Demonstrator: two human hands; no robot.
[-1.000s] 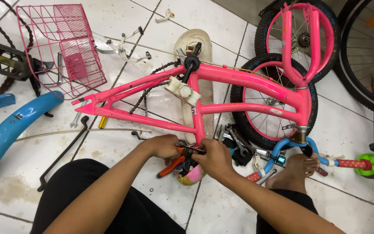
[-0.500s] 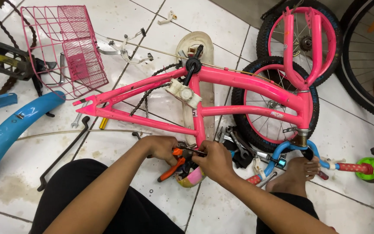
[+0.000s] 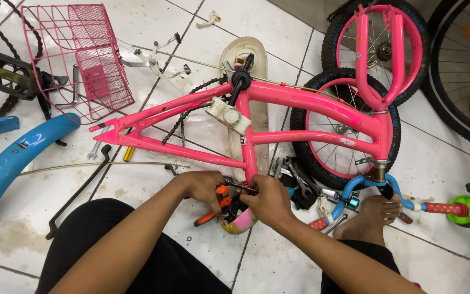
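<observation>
Left hand [image 3: 202,185] curled shut around orange-handled pliers [image 3: 216,206]; right hand [image 3: 270,198] pinched closed on a small dark part at the seat end of the pink bike frame [image 3: 295,103]. Pliers angled from lower left to upper right, handles toward the knee, nose hidden between the hands. Frame lying flat on the tiled floor [image 3: 137,185], long axis left to right. Bare tile open to the left; tools [image 3: 297,182] and blue handlebar [image 3: 354,190] crowding the right. Pink basket [image 3: 77,60] well apart.
</observation>
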